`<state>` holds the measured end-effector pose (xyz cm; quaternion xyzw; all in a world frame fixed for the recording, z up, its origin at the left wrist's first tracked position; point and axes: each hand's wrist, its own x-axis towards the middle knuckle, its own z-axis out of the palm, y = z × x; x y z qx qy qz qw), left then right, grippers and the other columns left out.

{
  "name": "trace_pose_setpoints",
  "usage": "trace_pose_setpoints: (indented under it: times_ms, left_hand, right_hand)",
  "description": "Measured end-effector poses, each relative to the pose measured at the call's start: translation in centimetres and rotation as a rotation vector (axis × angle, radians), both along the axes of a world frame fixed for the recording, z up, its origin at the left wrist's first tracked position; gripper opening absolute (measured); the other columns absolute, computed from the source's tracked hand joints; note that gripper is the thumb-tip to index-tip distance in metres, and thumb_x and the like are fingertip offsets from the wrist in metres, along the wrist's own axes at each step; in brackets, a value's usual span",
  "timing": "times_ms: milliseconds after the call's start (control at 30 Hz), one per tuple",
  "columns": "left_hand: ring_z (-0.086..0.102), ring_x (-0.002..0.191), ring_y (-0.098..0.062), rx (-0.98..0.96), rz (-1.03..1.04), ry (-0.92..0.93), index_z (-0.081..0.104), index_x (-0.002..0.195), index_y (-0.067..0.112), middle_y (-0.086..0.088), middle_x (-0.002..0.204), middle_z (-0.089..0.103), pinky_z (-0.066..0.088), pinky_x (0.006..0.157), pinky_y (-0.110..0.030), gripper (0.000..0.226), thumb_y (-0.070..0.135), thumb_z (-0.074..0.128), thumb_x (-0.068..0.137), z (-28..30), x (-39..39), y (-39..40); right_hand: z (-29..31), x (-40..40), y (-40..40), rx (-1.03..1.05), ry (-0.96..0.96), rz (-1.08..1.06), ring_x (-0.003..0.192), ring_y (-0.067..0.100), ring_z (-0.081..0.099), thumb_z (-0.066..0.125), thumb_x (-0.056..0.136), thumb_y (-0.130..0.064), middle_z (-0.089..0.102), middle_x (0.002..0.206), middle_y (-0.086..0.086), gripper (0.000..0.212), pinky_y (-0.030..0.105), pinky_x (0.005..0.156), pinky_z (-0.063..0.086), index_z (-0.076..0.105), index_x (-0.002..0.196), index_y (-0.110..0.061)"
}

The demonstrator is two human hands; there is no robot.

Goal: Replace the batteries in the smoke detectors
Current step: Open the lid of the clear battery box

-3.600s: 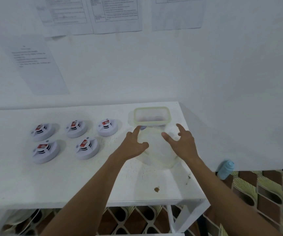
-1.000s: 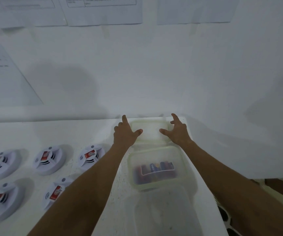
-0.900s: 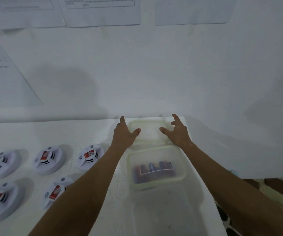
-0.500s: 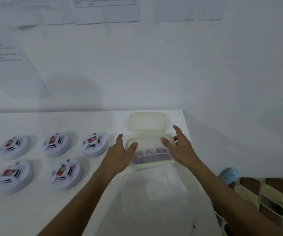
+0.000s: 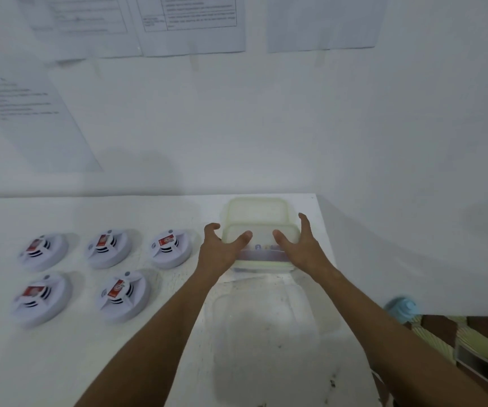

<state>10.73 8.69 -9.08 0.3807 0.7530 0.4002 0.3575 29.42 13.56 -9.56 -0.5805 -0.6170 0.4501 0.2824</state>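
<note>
Flanking battery container [image 5: 262,254], left hand [image 5: 219,254], right hand [image 5: 303,251], fingers spread wide, seemingly touching

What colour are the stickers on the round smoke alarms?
Red and white stickers on white smoke alarms, seen from the head view.

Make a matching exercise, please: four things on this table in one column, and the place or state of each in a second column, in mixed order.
Things:
1. battery container
2. lid
3. smoke detectors
4. empty clear container

Places or states:
A. two rows, left part of the table
B. between the left hand and the right hand
C. flat near the wall, behind the battery container
D. nearest the table's front edge, with nothing in it

Pairs: 1-B, 2-C, 3-A, 4-D
</note>
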Motion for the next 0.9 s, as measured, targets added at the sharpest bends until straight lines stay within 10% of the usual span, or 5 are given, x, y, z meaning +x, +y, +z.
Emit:
trace_pose_setpoints:
  times_ms: [167,400,700,800,900]
  left_hand:
    - [0.060,0.094,-0.016,0.103,0.056,-0.077,0.037,0.130,0.029,-0.003,0.109,0.057,0.051,0.085,-0.032,0.080,0.053,0.081,0.068,-0.8,0.3,-0.1]
    - [0.048,0.090,-0.013,0.180,0.088,0.094,0.044,0.124,0.019,0.004,0.097,0.048,0.038,0.066,-0.022,0.072,0.048,0.082,0.069,0.2,0.4,-0.1]
    - [0.063,0.096,-0.023,0.012,-0.012,0.080,0.011,0.150,0.025,-0.013,0.128,0.054,0.058,0.075,-0.037,0.114,0.065,0.076,0.065,0.3,-0.6,-1.0]
    - [0.072,0.070,-0.023,-0.163,-0.089,0.074,-0.005,0.152,0.025,-0.006,0.114,0.060,0.061,0.058,-0.035,0.123,0.071,0.070,0.067,0.9,-0.4,-2.0]
    - [0.072,0.061,-0.025,-0.200,-0.129,0.001,-0.007,0.152,0.024,-0.012,0.089,0.069,0.061,0.056,-0.034,0.118,0.064,0.071,0.073,1.2,-0.2,-2.0]
  right_hand:
    - [0.1,0.0,-0.4,0.066,-0.011,-0.051,0.120,0.025,0.052,0.066,0.089,-0.046,0.046,0.146,0.013,0.088,0.026,0.091,0.039,0.010,0.153,-0.024]
    - [-0.3,0.2,0.3,0.034,-0.003,-0.069,0.135,0.032,0.044,0.071,0.084,-0.050,0.037,0.153,0.014,0.101,0.036,0.106,0.039,0.005,0.155,-0.022]
    - [1.0,-0.4,1.0,0.367,-0.216,0.203,0.120,0.022,0.052,0.065,0.092,-0.029,0.052,0.139,0.002,0.091,0.035,0.107,0.037,0.002,0.157,-0.027]
    - [2.0,-1.2,1.7,0.319,-0.254,0.358,0.098,0.014,0.063,0.062,0.096,-0.032,0.050,0.145,0.003,0.086,0.024,0.096,0.039,0.002,0.157,-0.029]
    - [2.7,-2.0,2.7,0.239,-0.321,0.415,0.126,0.026,0.055,0.063,0.094,-0.041,0.053,0.144,0.008,0.089,0.032,0.108,0.038,0.001,0.157,-0.031]
